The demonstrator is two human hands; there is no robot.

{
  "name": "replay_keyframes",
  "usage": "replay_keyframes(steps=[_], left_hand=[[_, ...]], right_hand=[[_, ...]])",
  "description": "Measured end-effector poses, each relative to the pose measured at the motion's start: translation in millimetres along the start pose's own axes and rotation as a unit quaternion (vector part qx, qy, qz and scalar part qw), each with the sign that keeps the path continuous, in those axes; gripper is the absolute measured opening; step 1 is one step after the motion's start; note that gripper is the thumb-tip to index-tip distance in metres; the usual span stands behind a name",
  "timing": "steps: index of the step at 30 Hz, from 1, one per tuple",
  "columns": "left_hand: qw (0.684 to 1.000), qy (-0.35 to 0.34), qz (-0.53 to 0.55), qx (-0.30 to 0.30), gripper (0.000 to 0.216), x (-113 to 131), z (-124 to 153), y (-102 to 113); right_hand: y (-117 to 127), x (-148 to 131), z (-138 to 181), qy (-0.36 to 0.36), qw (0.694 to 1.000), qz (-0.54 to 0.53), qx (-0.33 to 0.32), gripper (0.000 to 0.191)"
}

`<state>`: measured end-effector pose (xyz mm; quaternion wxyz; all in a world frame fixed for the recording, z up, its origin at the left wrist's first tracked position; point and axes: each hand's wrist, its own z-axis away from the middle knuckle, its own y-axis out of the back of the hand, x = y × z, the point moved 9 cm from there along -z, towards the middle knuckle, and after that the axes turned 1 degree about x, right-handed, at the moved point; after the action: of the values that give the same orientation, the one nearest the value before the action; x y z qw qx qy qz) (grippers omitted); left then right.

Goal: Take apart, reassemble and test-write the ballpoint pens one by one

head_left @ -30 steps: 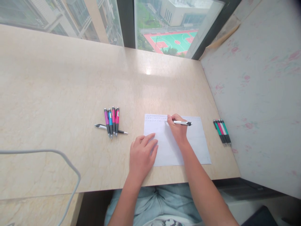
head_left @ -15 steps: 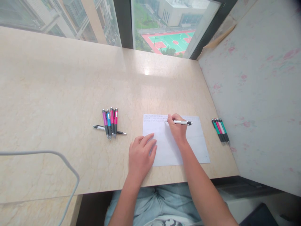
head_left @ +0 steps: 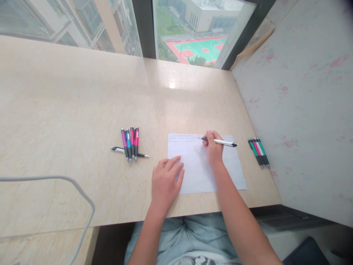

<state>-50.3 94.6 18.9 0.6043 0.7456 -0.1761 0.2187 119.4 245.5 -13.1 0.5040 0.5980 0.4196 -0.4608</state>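
Observation:
A white sheet of paper (head_left: 231, 169) lies near the front edge of the beige marble counter (head_left: 82, 103), with faint lines of writing along its top. My right hand (head_left: 213, 149) is closed on a white pen with black ends (head_left: 220, 142), held nearly level just above the sheet's top edge, tip pointing left. My left hand (head_left: 166, 181) rests flat with fingers spread, its fingertips on the sheet's left edge.
Several coloured pens (head_left: 130, 142) lie side by side left of the paper, across a white pen (head_left: 117, 149). Another group of pens (head_left: 258, 151) lies at the right by the patterned wall (head_left: 303, 110). A grey cable (head_left: 68, 184) loops at the left. A window runs behind.
My right hand has shifted to the right along the top of the sheet with the pen, whose tip now shows off the writing. My left hand has stayed put.

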Motion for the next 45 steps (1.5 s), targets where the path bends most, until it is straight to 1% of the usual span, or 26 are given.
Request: replay_keyframes(steps=[2, 4, 6, 7, 10, 13, 27, 33, 37, 40, 43, 45], left_hand=[[1.000, -0.001, -0.001, 0.002, 0.016, 0.1, 0.2, 0.1], [1.000, 0.000, -0.004, 0.004, 0.015, 0.2, 0.5, 0.3], [1.000, -0.002, -0.007, 0.006, 0.015, 0.6, 0.8, 0.6], [1.000, -0.003, -0.008, 0.006, 0.015, 1.0, 0.9, 0.7], [1.000, -0.008, -0.010, 0.010, 0.016, 2.2, 1.4, 1.6], [1.000, -0.012, -0.009, 0.016, 0.016, 3.0, 1.9, 2.8], [1.000, -0.007, -0.007, 0.006, 0.016, -0.7, 1.6, -2.0], [1.000, -0.008, -0.005, 0.010, 0.016, -0.9, 1.4, -1.3], [1.000, -0.007, -0.001, 0.014, 0.017, -0.4, 1.2, -0.3], [1.000, -0.003, 0.001, 0.014, 0.016, -0.8, 0.9, -0.3], [1.000, 0.000, 0.005, 0.015, 0.017, -1.3, 0.6, -0.1], [1.000, 0.002, 0.007, 0.015, 0.016, -1.7, 0.4, 0.0]], right_hand=[[0.4, 1.7, -2.4, -0.003, 0.999, -0.033, -0.010, 0.038], [-0.2, 2.8, -3.1, -0.011, 0.999, -0.040, -0.022, 0.038], [-3.0, 0.7, -1.6, -0.010, 0.999, -0.010, -0.039, 0.037], [-4.8, -2.8, -0.2, 0.002, 0.999, 0.017, -0.047, 0.038], [-11.0, -18.0, 5.3, 0.064, 0.993, 0.082, -0.064, 0.041], [-13.6, -25.8, 8.6, 0.092, 0.989, 0.092, -0.064, 0.043], [-17.4, -21.7, 8.1, 0.103, 0.984, 0.132, -0.058, 0.038], [-17.3, -23.3, 9.1, 0.109, 0.985, 0.119, -0.058, 0.036], [-16.3, -21.8, 8.4, 0.100, 0.987, 0.114, -0.058, 0.038], [-7.9, -14.0, 5.2, 0.064, 0.996, 0.056, -0.030, 0.036], [3.9, -3.7, 1.5, 0.020, 0.999, -0.029, 0.016, 0.026], [6.7, -3.9, -0.6, 0.027, 0.998, -0.050, 0.022, 0.021]])
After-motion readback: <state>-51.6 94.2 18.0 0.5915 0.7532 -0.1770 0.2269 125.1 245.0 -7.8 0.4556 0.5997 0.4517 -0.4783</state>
